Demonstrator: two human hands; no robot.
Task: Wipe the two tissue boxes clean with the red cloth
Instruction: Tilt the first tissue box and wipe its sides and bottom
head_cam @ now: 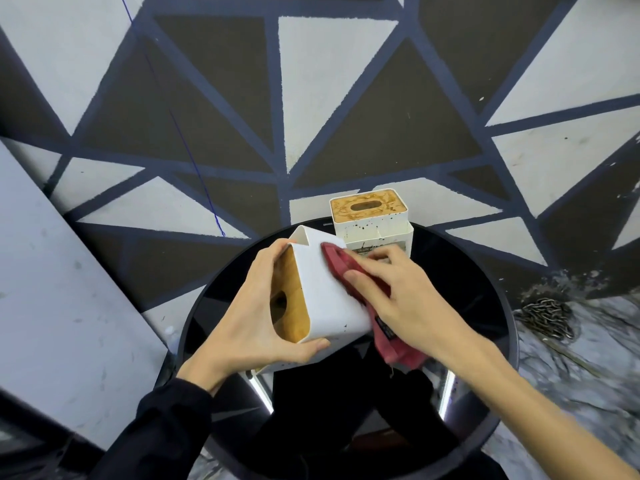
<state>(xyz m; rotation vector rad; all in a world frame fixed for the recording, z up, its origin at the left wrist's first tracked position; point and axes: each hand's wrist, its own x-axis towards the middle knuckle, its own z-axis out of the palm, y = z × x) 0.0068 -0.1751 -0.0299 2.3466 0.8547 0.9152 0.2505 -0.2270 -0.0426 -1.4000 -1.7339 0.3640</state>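
Observation:
My left hand (254, 320) grips a white tissue box (325, 292) tipped on its side, its wooden lid with the oval slot facing left. My right hand (398, 289) presses the red cloth (349, 271) flat against the box's upturned white side; the cloth's tail hangs down past the box's near corner. Just behind, the second tissue box (372, 216) stands upright on the round black table (467, 271). Its wooden top is stained and its white walls are speckled with dark spots.
The table is glossy and reflective, and the standing box sits at its far edge. A grey slab (52, 289) lies to the left. A metal chain (547, 320) lies on the marbled floor to the right. The floor beyond has a triangle pattern.

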